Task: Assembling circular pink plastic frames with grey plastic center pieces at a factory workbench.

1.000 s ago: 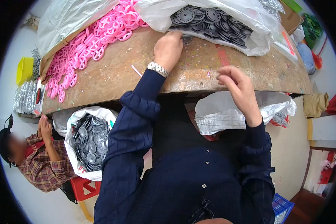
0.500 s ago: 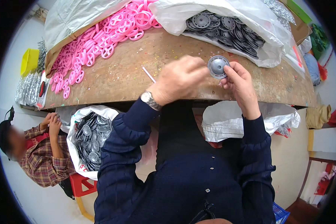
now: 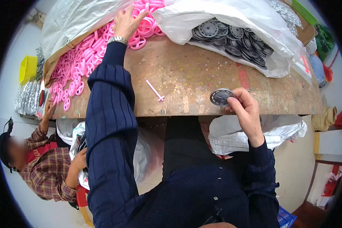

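My left hand (image 3: pixel 126 24) reaches far over the table to a heap of pink spoked plastic wheels (image 3: pixel 102 41). Its fingers are spread and touch the top of the heap; nothing shows gripped in them. Near the table's front edge, my right hand (image 3: pixel 246 108) pinches a round grey slotted wheel disc (image 3: pixel 221 97) between thumb and fingers. The disc is tilted, and the hand hides its right rim. Between my arms, a thin pink rod (image 3: pixel 154 89) with a small crosspiece at one end lies on the wood.
A white sack (image 3: pixel 231 11) spills many similar grey discs (image 3: pixel 235 36) at the back right. A co-worker (image 3: pixel 45 159) sits at the left beside a white sack, one hand at it. Another white sack (image 3: pixel 231 133) hangs below the table's front edge (image 3: pixel 186 114).
My left hand has left the grey disc and moved far left onto the pink heap. My right hand has come nearer with the disc, now tilted. The co-worker's hands have parted.
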